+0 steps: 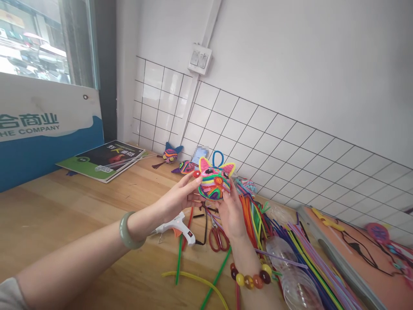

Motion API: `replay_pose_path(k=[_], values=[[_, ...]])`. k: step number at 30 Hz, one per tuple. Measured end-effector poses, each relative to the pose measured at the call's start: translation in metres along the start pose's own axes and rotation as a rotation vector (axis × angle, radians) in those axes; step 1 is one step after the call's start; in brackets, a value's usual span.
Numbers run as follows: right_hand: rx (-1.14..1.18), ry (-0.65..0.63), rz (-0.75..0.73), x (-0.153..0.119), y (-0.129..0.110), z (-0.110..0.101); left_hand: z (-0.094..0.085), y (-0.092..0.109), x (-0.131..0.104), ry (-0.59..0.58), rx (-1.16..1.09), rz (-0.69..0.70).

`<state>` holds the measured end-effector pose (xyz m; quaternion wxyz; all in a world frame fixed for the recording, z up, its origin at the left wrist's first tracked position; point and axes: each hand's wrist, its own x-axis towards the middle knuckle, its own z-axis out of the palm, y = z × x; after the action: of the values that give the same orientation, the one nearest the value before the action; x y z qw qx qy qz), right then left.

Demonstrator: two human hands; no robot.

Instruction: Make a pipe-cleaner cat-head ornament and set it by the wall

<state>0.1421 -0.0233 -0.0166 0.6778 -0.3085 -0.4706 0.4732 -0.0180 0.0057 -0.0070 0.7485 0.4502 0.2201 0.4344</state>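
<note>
Centrally, the left hand (184, 191) and right hand (231, 213) are gripping the cat head (213, 184) from both sides, fingers clamped on it; at lower right, clear shells (298, 288) are lying beside pipe cleaners (318, 260); whether anything is inside them I cannot tell.

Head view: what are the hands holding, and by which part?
The striped craft head with pink ears, held by its sides: left hand at its left edge, right hand at its lower right. Contact behind it is hidden.
</note>
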Motion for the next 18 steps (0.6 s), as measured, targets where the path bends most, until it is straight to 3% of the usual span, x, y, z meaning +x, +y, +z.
replay_pose_path(k=[6, 11, 18], values=[[-0.079, -0.029, 0.041, -0.001, 0.004, -0.002, -0.002, 0.000, 0.001, -0.082, -0.129, -0.045], [-0.009, -0.056, 0.120, 0.000, 0.000, -0.008, -0.009, 0.001, 0.005, -0.051, -0.192, -0.152], [-0.037, 0.042, 0.185, 0.001, -0.009, -0.006, -0.012, 0.006, 0.006, -0.048, -0.229, -0.186]])
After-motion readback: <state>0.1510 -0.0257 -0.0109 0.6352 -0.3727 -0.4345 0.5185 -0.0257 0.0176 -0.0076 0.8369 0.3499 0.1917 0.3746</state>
